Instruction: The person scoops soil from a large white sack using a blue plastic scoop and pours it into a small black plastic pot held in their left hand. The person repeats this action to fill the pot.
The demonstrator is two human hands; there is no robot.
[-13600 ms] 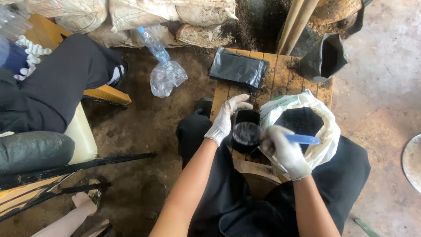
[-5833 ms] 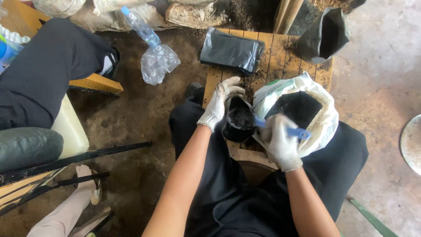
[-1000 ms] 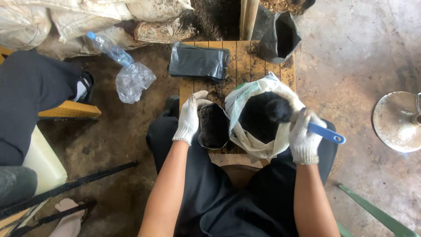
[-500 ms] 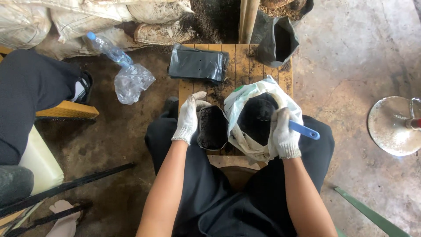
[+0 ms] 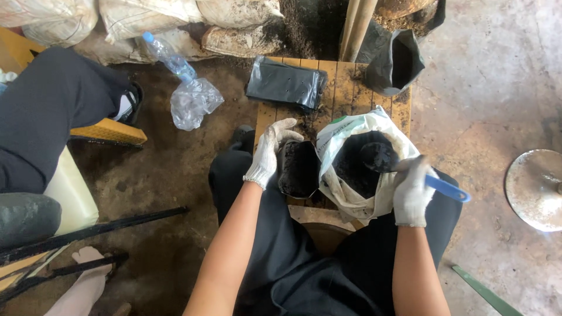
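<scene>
Gloved left hand point(image 5: 270, 151) grips the rim of a small black bag point(image 5: 298, 169); the right hand point(image 5: 411, 190) clasps a blue scoop point(image 5: 410, 171) heaped with soil over the white sack point(image 5: 351, 199).

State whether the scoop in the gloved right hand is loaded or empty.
Loaded: the scoop, held by the right hand, carries a dark mound of soil above the white sack.

plastic bottle point(image 5: 167, 55), crumpled clear bag point(image 5: 194, 102) — flat black bags point(image 5: 285, 83), sacks point(image 5: 152, 19)
</scene>
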